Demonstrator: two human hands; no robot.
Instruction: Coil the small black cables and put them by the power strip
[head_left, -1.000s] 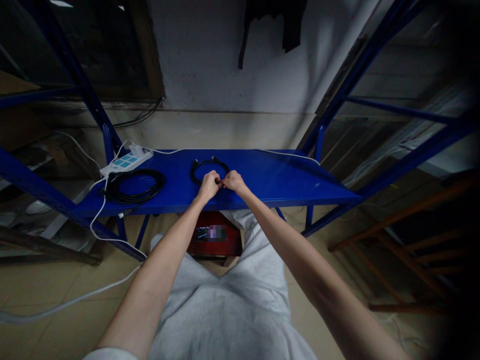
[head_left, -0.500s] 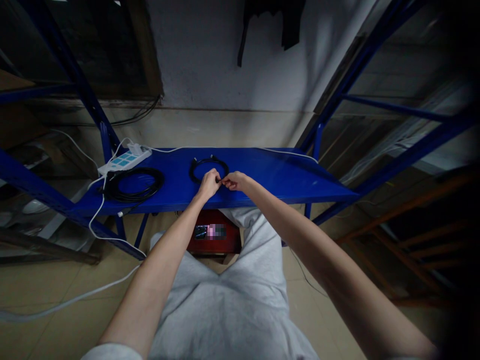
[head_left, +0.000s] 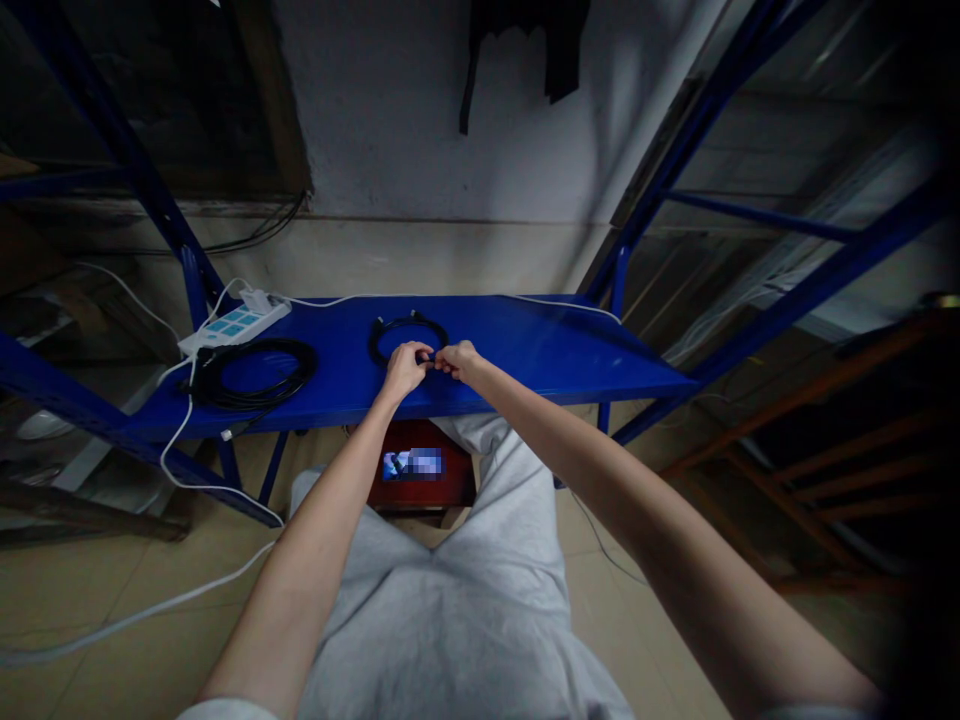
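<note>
Hands [head_left: 431, 362] slightly leftward, pinching small cable [head_left: 405, 330].

Dim light, dark vignetted corners, wide-angle distortion

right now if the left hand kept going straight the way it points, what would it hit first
Probably the small coiled black cable, whose near edge the left hand already pinches beside the right hand. Beyond that loop is bare blue shelf, though depth is hard to judge.

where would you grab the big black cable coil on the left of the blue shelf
Grip the near arc of the large cable coil, coming from above at the shelf's front edge. It lies flat with its strands bundled there and an open centre for fingers. The far side sits close to the power strip and its white cord.
</note>
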